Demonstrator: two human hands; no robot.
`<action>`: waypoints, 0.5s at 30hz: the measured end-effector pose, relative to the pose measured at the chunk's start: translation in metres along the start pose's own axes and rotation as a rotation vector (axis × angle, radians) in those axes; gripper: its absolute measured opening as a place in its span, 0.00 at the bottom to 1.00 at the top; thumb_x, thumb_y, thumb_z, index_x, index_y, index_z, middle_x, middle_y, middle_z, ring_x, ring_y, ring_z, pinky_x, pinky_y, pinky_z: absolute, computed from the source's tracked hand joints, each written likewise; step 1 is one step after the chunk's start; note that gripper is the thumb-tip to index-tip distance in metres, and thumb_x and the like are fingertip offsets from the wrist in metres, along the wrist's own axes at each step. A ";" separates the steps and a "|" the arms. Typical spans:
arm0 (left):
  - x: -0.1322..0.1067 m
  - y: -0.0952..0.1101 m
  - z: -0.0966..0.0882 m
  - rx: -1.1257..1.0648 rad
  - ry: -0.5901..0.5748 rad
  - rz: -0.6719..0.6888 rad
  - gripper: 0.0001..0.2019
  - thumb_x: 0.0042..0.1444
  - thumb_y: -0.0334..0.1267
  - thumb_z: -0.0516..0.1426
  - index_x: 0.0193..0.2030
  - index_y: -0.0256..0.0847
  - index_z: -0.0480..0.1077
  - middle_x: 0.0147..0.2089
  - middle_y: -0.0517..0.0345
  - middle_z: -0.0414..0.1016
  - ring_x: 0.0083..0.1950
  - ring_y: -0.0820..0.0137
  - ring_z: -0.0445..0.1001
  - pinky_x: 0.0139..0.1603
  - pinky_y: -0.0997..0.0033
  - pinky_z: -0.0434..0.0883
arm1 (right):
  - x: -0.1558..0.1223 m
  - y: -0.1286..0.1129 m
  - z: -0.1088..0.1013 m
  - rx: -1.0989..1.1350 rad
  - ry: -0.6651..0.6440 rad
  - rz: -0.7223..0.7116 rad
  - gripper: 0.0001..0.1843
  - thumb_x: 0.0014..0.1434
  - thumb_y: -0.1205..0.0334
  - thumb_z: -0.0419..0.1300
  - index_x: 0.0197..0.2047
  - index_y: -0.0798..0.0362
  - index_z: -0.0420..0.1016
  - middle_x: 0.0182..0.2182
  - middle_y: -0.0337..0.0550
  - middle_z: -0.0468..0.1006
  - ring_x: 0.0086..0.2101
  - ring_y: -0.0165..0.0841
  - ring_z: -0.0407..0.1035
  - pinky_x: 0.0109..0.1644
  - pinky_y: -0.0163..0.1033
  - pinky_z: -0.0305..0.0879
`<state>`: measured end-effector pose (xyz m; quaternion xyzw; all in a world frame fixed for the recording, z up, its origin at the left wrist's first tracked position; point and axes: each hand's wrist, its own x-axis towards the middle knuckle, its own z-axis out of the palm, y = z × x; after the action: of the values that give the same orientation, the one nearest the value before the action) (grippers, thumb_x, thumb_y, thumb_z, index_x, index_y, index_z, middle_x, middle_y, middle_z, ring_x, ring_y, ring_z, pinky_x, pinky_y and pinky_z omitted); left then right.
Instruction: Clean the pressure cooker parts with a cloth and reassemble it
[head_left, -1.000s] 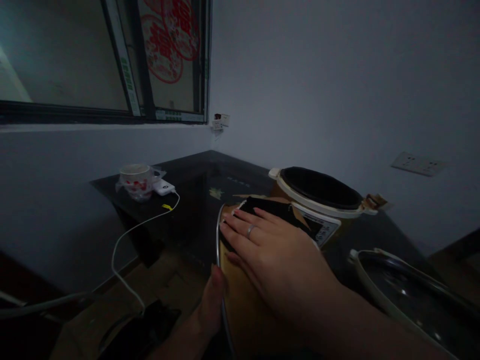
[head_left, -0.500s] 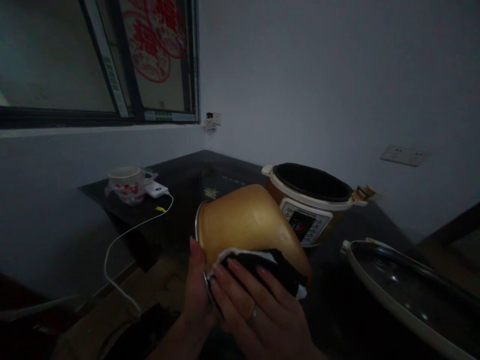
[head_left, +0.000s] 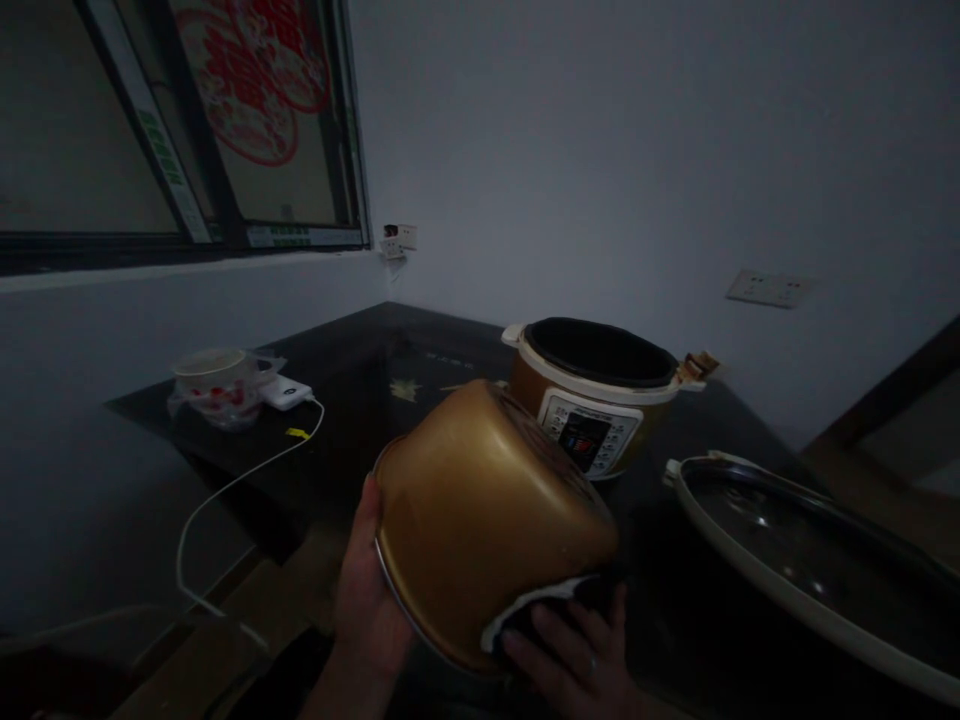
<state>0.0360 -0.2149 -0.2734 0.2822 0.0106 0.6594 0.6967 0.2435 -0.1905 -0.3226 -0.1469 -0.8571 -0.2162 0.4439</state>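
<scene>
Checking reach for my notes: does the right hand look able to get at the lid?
Probably yes: nothing visible stands between the right hand and the lid, though the hand is busy holding a cloth against the pot.

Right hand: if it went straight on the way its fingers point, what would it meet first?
The black cloth under the right hand, most likely, then the outer wall of the gold inner pot behind it. Exact depth is unclear in this dim picture.
</scene>
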 end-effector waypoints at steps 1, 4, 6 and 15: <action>0.000 -0.001 -0.001 -0.007 -0.044 -0.006 0.28 0.68 0.46 0.36 0.53 0.41 0.75 0.41 0.55 0.83 0.57 0.65 0.74 0.66 0.63 0.59 | -0.002 0.001 -0.001 -0.009 0.001 0.010 0.17 0.67 0.63 0.52 0.39 0.35 0.81 0.34 0.23 0.83 0.68 0.26 0.41 0.73 0.45 0.31; 0.000 -0.004 -0.003 -0.037 -0.141 -0.018 0.29 0.69 0.47 0.35 0.56 0.40 0.73 0.49 0.55 0.80 0.60 0.66 0.71 0.67 0.63 0.56 | -0.004 -0.002 0.003 -0.029 0.053 0.044 0.16 0.65 0.62 0.53 0.37 0.35 0.82 0.37 0.27 0.83 0.68 0.32 0.38 0.72 0.49 0.29; -0.002 -0.003 -0.006 -0.054 -0.175 -0.026 0.30 0.69 0.48 0.33 0.58 0.40 0.71 0.54 0.54 0.77 0.60 0.66 0.71 0.68 0.64 0.55 | -0.004 -0.007 0.007 -0.039 0.076 0.050 0.16 0.64 0.62 0.54 0.37 0.35 0.82 0.44 0.27 0.81 0.69 0.35 0.37 0.72 0.50 0.29; -0.025 0.011 -0.062 -0.144 0.089 -0.119 0.36 0.67 0.52 0.30 0.56 0.39 0.73 0.54 0.50 0.76 0.55 0.62 0.76 0.65 0.59 0.61 | -0.027 -0.004 0.021 0.007 0.172 0.190 0.21 0.66 0.58 0.51 0.60 0.35 0.66 0.68 0.25 0.52 0.68 0.36 0.39 0.71 0.56 0.32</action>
<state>-0.0012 -0.2143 -0.3302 0.2007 0.0110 0.6279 0.7519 0.2423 -0.1845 -0.3571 -0.2067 -0.7989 -0.1822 0.5347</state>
